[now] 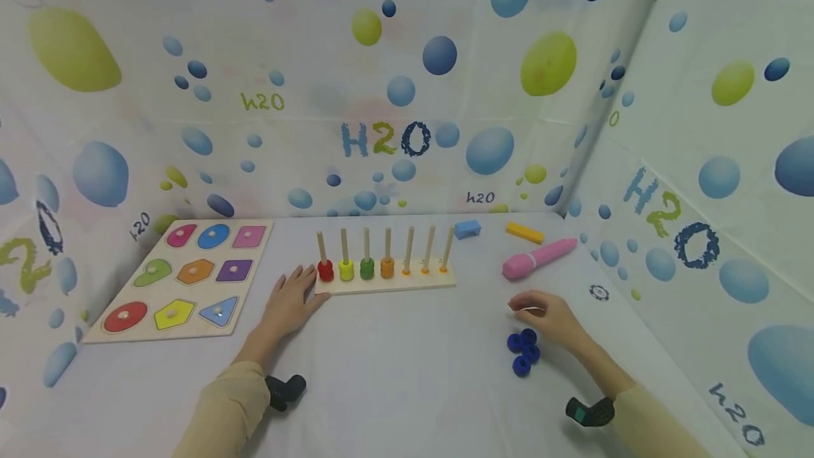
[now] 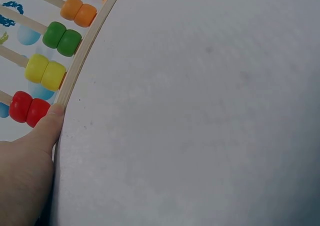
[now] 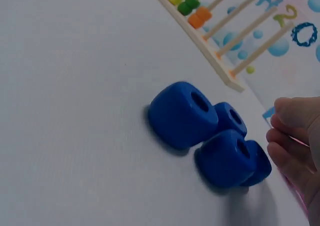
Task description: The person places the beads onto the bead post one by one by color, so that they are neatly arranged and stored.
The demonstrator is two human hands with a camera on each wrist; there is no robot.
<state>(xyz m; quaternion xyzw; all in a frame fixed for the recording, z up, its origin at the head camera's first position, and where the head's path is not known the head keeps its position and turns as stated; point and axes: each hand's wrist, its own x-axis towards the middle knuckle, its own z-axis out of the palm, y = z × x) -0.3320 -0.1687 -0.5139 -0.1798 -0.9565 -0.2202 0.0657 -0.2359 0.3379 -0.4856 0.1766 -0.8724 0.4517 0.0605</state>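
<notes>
A wooden peg rack (image 1: pixel 388 281) stands at mid-table, with red (image 1: pixel 326 271), yellow (image 1: pixel 346 271), green (image 1: pixel 367 268) and orange beads (image 1: pixel 387 268) on its left pegs; the right pegs are bare. My left hand (image 1: pixel 289 299) lies flat on the table, and a fingertip (image 2: pixel 50 121) touches the left end of the rack's base (image 2: pixel 85 46). Several blue beads (image 1: pixel 523 350) lie in a cluster at the right, seen close in the right wrist view as blue beads (image 3: pixel 210 136). My right hand (image 1: pixel 547 313) hovers just behind them with loosely curled fingers (image 3: pixel 295 136); I see nothing held in it.
A shape puzzle board (image 1: pixel 181 278) lies at the left. Behind the rack's right end are a blue block (image 1: pixel 467 229), a yellow block (image 1: pixel 524 232) and a pink marker (image 1: pixel 537 258). A small dark ring (image 1: pixel 598 292) lies near the right wall. Printed cloth walls enclose the table.
</notes>
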